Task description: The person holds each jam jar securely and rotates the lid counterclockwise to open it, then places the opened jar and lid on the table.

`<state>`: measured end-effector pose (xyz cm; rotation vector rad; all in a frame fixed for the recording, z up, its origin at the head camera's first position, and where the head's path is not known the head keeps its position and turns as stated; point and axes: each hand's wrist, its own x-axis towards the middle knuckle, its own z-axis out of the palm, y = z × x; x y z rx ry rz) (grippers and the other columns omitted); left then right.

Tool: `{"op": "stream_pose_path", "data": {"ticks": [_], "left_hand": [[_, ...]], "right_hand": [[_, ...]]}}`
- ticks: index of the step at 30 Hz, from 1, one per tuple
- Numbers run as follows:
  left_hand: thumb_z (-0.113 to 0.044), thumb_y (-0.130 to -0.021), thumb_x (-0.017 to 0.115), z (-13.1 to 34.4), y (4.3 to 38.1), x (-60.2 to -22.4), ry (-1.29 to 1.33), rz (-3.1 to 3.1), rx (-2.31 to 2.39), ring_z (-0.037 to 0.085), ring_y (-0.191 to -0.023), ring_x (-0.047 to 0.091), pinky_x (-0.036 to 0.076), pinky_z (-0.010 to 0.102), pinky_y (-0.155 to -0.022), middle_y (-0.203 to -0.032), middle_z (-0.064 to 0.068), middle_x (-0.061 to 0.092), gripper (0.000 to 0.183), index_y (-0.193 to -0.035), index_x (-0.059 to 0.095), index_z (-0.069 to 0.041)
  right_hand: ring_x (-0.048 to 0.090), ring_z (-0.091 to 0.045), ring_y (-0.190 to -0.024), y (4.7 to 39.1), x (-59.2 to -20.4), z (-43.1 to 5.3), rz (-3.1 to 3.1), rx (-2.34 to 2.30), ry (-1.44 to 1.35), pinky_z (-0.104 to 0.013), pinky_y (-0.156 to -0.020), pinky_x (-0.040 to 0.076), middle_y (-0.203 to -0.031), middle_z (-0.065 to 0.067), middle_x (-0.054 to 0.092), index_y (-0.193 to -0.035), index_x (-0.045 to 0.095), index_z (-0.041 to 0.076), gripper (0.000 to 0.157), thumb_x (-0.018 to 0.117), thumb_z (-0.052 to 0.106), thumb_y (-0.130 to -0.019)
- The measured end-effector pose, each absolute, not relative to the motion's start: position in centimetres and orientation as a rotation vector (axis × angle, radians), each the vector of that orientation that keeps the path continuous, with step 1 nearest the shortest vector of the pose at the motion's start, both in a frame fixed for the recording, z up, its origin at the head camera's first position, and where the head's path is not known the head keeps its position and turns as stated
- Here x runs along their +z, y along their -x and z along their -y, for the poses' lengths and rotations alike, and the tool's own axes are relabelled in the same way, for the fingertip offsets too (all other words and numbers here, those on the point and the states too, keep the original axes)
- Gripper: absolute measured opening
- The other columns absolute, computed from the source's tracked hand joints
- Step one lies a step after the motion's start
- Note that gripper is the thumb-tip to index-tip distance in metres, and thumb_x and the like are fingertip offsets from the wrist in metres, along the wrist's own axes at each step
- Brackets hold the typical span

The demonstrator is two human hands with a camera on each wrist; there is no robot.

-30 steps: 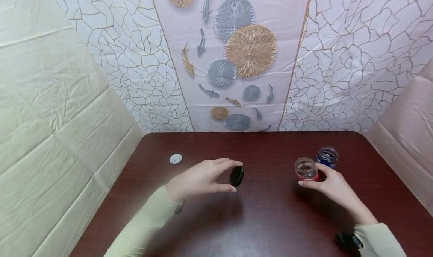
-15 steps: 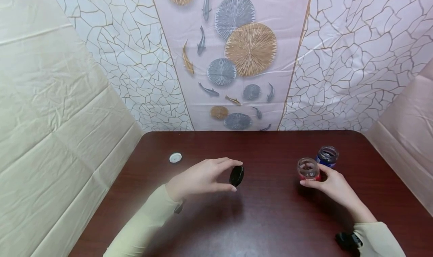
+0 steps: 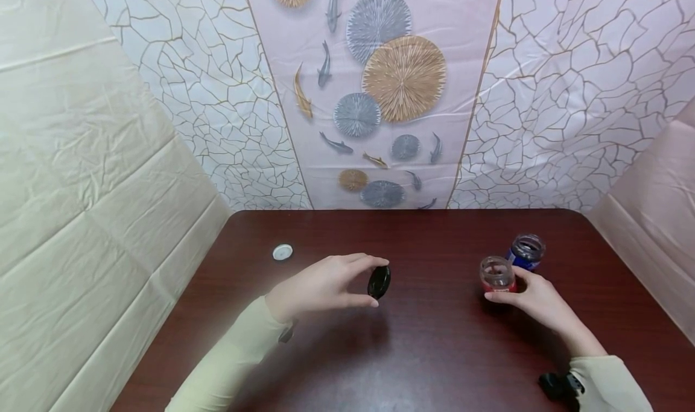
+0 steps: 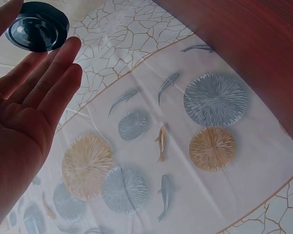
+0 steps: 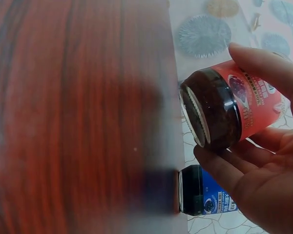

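My left hand pinches a black jar lid on edge between thumb and fingers, above the middle of the table. The same lid shows at the top left of the left wrist view. On the right, my right hand grips an open glass jar with a red label, fingers and thumb around its side. Dark contents fill the lower part of this jar in the right wrist view, and its base is slightly off the table. Just behind it stands an open jar with a blue label.
A white lid lies on the dark red-brown table at the back left. Patterned cloth hangs behind the table's far edge, with plain cloth walls on both sides.
My right hand has moved the red-labelled jar slightly right and toward me. The left hand keeps the black lid almost still.
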<state>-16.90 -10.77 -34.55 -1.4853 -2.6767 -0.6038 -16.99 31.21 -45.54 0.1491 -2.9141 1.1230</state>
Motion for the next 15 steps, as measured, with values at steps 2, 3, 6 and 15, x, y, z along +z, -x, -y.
{"op": "stream_pose_path", "data": {"ticks": [2,3,6,15], "left_hand": [[-0.037,-0.090,0.078,10.77,16.91,-34.57,1.486,2.674,-0.603,0.008,-0.117,0.060,0.045,0.023,-0.102,-0.129,-0.004,0.062,0.063,-0.143,0.053,-0.014],[-0.037,-0.090,0.078,10.76,16.92,-34.59,1.488,2.671,-0.602,0.008,-0.117,0.060,0.046,0.023,-0.102,-0.129,-0.004,0.062,0.063,-0.143,0.053,-0.014],[-0.037,-0.090,0.078,10.74,16.94,-34.65,1.491,2.669,-0.601,0.008,-0.116,0.060,0.046,0.023,-0.101,-0.128,-0.004,0.062,0.063,-0.143,0.053,-0.014],[-0.039,-0.091,0.076,10.63,16.94,-34.82,1.498,2.676,-0.589,0.008,-0.120,0.058,0.045,0.024,-0.103,-0.131,-0.004,0.061,0.065,-0.144,0.052,-0.013]], "right_hand": [[0.058,-0.037,-0.112,17.04,-45.61,-31.30,2.919,1.122,-0.151,-0.048,-0.089,0.047,-0.122,-0.022,0.067,-0.133,0.060,0.001,0.069,0.082,0.044,-0.083],[0.058,-0.036,-0.112,17.07,-45.65,-31.33,2.922,1.121,-0.151,-0.048,-0.089,0.047,-0.121,-0.022,0.067,-0.132,0.060,0.001,0.069,0.082,0.044,-0.083],[0.059,-0.036,-0.110,17.15,-45.75,-31.40,2.926,1.125,-0.156,-0.048,-0.088,0.047,-0.120,-0.022,0.068,-0.132,0.060,0.000,0.069,0.083,0.043,-0.082],[0.060,-0.033,-0.107,17.06,-45.96,-31.22,2.932,1.131,-0.161,-0.045,-0.086,0.048,-0.115,-0.019,0.069,-0.130,0.061,-0.001,0.068,0.084,0.041,-0.081]]}}
